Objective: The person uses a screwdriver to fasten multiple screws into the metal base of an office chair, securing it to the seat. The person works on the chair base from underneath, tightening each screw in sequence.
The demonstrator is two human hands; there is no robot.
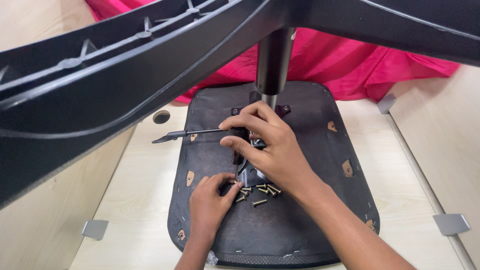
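Observation:
An upturned office chair seat with a black fabric underside lies on a pale wooden desk. My right hand grips the metal mechanism plate at the seat's middle, just below the gas cylinder. A thin lever with a black handle sticks out to the left from under that hand. My left hand pinches a screw at the plate's lower left corner. Several loose brass screws lie on the fabric beside it.
The chair's black star base looms close across the top and left of the view. Pink cloth is bunched behind the seat. The desk has a round cable hole and grey metal brackets at its side panels.

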